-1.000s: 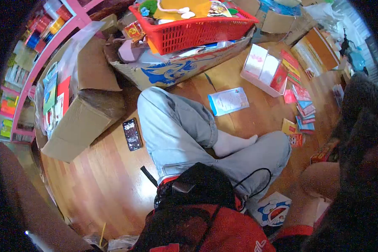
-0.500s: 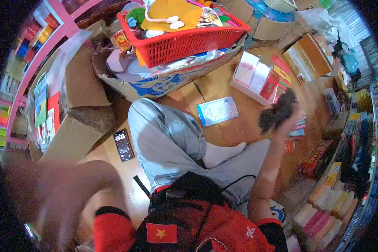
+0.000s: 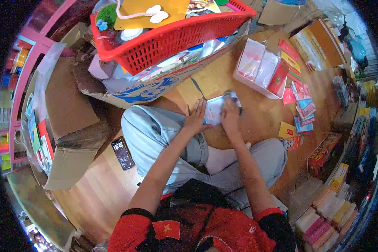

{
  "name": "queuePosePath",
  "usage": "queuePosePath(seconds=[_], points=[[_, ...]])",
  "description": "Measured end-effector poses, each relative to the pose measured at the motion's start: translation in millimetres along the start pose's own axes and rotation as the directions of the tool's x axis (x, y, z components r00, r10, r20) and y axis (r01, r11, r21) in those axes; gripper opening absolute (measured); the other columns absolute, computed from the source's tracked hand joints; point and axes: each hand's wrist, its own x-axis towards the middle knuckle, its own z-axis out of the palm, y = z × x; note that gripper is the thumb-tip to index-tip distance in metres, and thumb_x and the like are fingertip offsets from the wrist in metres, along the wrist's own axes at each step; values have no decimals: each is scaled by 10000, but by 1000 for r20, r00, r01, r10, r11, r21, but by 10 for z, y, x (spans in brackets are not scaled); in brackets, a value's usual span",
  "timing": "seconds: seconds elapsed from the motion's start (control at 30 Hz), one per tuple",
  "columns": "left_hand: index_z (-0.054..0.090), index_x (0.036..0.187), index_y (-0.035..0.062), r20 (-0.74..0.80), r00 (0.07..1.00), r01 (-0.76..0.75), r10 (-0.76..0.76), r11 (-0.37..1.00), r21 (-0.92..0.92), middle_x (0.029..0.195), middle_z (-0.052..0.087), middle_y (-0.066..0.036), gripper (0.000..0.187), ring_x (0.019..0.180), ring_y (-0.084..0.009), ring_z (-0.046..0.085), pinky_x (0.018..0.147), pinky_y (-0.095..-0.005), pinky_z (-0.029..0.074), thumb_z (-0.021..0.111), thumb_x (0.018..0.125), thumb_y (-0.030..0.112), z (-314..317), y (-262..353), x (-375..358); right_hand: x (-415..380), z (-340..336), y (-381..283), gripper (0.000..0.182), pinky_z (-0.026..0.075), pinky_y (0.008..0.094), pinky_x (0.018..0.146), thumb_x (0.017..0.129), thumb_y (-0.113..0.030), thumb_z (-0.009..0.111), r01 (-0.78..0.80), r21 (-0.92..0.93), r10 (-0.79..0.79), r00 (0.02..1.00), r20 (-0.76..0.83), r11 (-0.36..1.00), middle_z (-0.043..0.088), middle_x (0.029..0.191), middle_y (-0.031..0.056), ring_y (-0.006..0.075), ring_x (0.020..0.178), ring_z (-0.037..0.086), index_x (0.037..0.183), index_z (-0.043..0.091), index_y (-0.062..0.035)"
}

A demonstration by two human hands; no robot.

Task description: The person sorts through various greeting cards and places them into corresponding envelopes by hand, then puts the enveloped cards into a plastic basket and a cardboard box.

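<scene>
My left hand [image 3: 195, 120] lies with fingers spread at the left edge of a white and blue packet [image 3: 214, 110], which is flat on the wooden floor in front of my crossed legs. Over the packet's right part is my right hand [image 3: 230, 115], slightly blurred, its fingers curled down. Small dark patches show around those fingers; what they belong to is too hidden to make out. Just beyond, to the right, a white box [image 3: 260, 90] holds wrapped white packs and red ones.
A red basket [image 3: 155, 48] full of craft pieces sits on a large carton at the top. Cardboard boxes [image 3: 71, 105] and a phone [image 3: 122, 153] are at left. To the right lie small colourful packets [image 3: 305, 108], a red box [image 3: 324, 154] and shelved goods.
My left hand has come from the lower left to the packet. My right hand has moved left and down from beside the white box onto the packet. The view has shifted.
</scene>
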Motion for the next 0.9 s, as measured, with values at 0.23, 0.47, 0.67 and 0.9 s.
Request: queuePosePath(seconds=[0.23, 0.47, 0.67, 0.9], points=[[36, 1406, 47, -37, 999, -17, 20, 997, 76, 1484, 48, -55, 1169, 1369, -180, 42, 1025, -600, 89, 638, 583, 618, 82, -22, 4, 83, -176, 192, 361, 357, 417, 951, 793, -133, 539, 268, -31, -236, 893, 384, 963, 491, 1224, 154, 313, 1124, 469, 1139, 530, -32], [76, 1405, 44, -33, 999, -5, 8, 995, 97, 1481, 79, -57, 1175, 1368, -184, 50, 1026, -602, 79, 640, 558, 630, 205, -35, 23, -158, 21, -437, 414, 361, 471, 919, 782, -120, 516, 323, 101, -333, 937, 108, 941, 493, 1180, 237, 379, 1059, 481, 1158, 477, 48], [139, 1396, 30, -60, 997, -44, 50, 994, 102, 1477, 94, -75, 1155, 1364, -185, 79, 1030, -598, 59, 597, 555, 677, 110, -21, 7, 198, -45, 176, 451, 339, 479, 943, 749, -96, 531, 210, -52, -209, 978, 17, 976, 504, 1159, 226, 384, 1063, 477, 1171, 460, 48], [81, 1397, 25, -157, 987, 13, 45, 937, 350, 1476, 71, -96, 1149, 1364, -221, 66, 1023, -615, 55, 625, 592, 637, 427, -171, 106, -179, 110, -497, 375, 394, 495, 863, 750, -120, 514, 258, 31, -257, 966, -17, 966, 539, 1072, 221, 393, 994, 506, 1102, 493, 7]])
